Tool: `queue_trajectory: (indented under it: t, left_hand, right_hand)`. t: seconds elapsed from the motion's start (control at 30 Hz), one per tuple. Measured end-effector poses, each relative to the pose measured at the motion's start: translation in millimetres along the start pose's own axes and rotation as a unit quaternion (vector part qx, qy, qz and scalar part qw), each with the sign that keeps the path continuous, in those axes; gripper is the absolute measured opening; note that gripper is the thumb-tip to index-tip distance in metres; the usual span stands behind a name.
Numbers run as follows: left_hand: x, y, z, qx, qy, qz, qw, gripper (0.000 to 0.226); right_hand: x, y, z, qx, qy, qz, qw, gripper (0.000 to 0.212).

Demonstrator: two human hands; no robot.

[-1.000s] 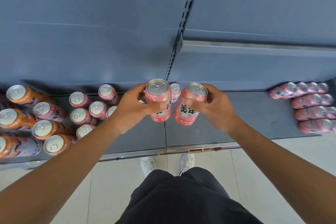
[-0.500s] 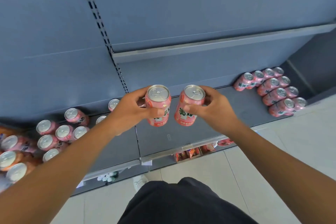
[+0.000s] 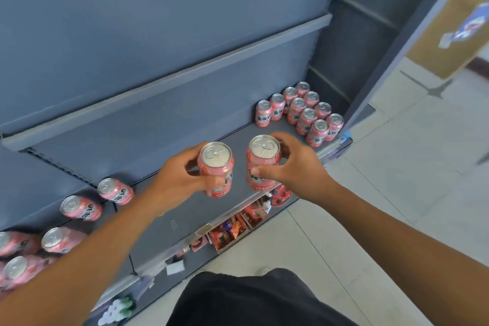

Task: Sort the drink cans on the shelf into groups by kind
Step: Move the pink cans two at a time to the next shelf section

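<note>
Carrying a pink can point(image 3: 216, 168) in our left hand point(image 3: 176, 181) and another point(image 3: 262, 164) in our right hand point(image 3: 296, 167), we probably next set both beside the pink group point(image 3: 304, 114) on the shelf point(image 3: 169, 209).

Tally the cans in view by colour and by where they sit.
held pink cans: 2
pink cans grouped at right: 10
pink cans at left: 5 visible, frame edge may hide more
Total: 17, all pink

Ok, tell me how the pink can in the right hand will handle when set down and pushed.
The pink can is probably stiff and fairly heavy: its tab looks unopened. Its smooth round wall would likely roll if laid down. Upright like the grouped cans, it should stand steady on the shelf.
</note>
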State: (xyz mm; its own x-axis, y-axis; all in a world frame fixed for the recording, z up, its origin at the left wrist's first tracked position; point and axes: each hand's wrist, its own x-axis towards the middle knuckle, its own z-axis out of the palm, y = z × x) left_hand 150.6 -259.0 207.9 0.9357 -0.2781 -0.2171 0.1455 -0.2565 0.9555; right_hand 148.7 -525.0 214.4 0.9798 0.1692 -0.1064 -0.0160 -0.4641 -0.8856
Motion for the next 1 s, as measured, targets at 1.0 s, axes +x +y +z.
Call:
queue_trajectory:
  t: [1.0]
  left_hand:
    - [248, -7, 36, 0.013, -0.105, -0.023, 0.994, 0.059]
  right_hand:
    - [167, 80, -81, -0.027, 0.062, 0.129, 0.989, 0.074]
